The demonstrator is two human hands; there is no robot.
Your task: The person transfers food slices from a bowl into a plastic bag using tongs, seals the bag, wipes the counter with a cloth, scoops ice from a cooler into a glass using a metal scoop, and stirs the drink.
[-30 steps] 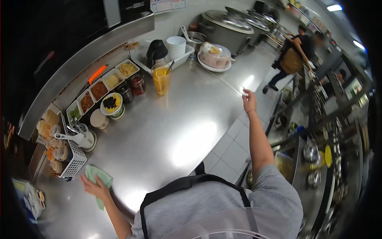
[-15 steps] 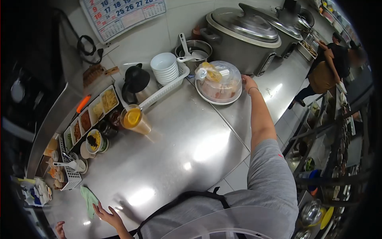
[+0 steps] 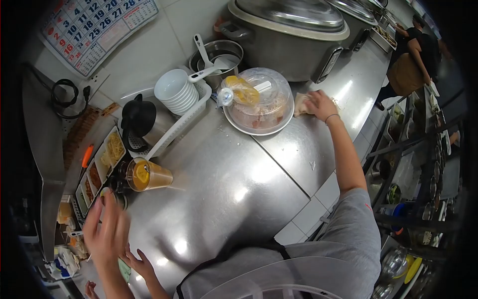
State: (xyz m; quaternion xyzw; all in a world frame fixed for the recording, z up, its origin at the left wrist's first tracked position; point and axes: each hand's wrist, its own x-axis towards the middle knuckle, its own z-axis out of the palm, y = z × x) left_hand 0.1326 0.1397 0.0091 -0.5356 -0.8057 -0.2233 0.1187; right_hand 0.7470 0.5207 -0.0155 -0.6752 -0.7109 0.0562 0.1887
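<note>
My right hand (image 3: 322, 105) presses down on a crumpled whitish cloth (image 3: 300, 104) on the steel counter, fingers bunched over it. Just left of it stands a plate of food under a clear domed cover (image 3: 262, 102), with a small bag of yellow pieces (image 3: 242, 90) on top. Close to the camera at lower left, my left hand (image 3: 107, 231) is raised and blurred, fingers stretched upward and apart. It overlaps the row of food containers in this view. Beyond its fingertips stands a glass of amber drink with a lemon slice (image 3: 151, 174).
Another person's hand (image 3: 142, 265) is beside a green cloth (image 3: 124, 270) at lower left. Large cookers (image 3: 294, 50) line the back. Stacked white bowls (image 3: 175, 92) and a black-lidded jug (image 3: 142, 119) stand left. A person (image 3: 413, 60) is in the aisle at far right.
My right hand has moved from the covered plate's edge onto the whitish cloth to its right. My left hand has come into view at lower left. The camera view has shifted.
</note>
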